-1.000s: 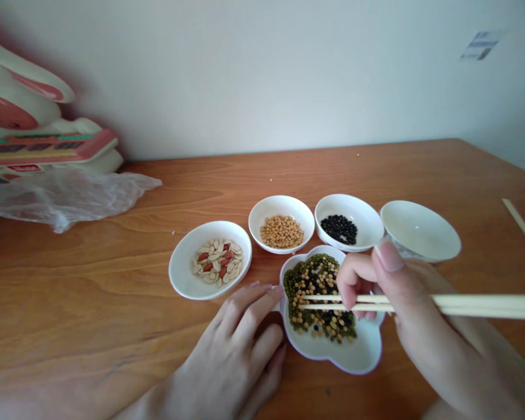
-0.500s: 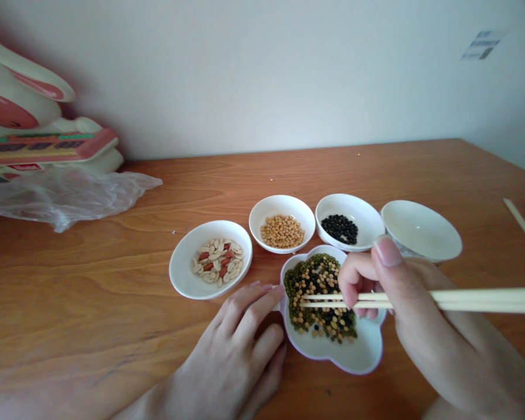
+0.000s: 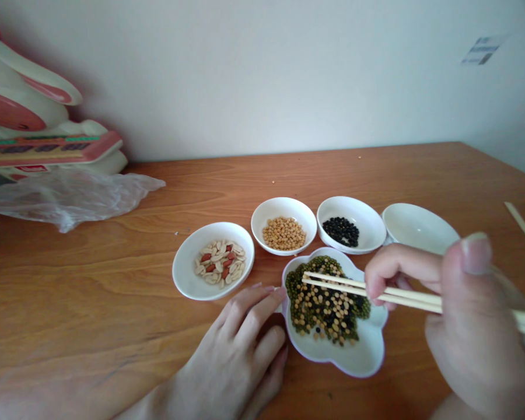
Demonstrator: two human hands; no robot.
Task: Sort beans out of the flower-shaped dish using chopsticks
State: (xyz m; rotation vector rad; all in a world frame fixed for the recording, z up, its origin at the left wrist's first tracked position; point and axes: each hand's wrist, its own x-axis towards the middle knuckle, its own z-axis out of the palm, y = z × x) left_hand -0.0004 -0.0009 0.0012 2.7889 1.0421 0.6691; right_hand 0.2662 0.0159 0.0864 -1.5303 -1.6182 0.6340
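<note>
A flower-shaped white dish (image 3: 359,359) near the table's front holds mixed green, yellow and black beans. My right hand (image 3: 464,326) grips a pair of wooden chopsticks (image 3: 354,287); their tips hover over the dish's far left part, just above the beans. My left hand (image 3: 240,356) rests on the table with fingers stretched out, touching the dish's left rim. Behind stand a dish of peanuts (image 3: 213,261), a dish of yellow beans (image 3: 284,224), a dish of black beans (image 3: 350,224) and a bare white dish (image 3: 420,228).
A crumpled clear plastic bag (image 3: 70,197) and a white-and-pink toy-like object (image 3: 30,128) sit at the far left against the wall. A single wooden stick (image 3: 524,228) lies at the right edge of the wooden table (image 3: 91,291).
My right hand has drawn back to the right and risen, and the chopstick tips have swung up toward the dish's far side. My left hand has stayed put.
</note>
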